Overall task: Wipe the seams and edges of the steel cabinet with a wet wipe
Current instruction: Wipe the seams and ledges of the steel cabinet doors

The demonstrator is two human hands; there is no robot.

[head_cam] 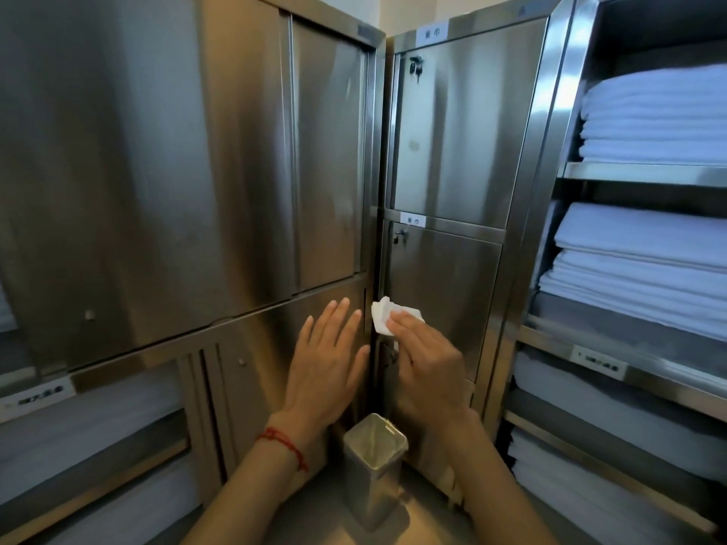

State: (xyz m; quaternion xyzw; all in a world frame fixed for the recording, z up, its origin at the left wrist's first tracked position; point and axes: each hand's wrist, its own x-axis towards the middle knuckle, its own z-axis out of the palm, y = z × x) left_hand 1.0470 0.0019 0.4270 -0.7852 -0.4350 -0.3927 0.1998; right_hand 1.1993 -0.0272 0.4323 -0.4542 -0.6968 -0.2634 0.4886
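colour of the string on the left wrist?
Red, a thin string bracelet around the wrist of the left hand; the head view shows it.

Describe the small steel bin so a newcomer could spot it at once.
Find the corner where the two steel cabinets meet. On the floor at the foot of that corner, below the right hand pressing the wet wipe, stands the small steel bin. It is the only freestanding thing there: square, open-topped, empty-looking.
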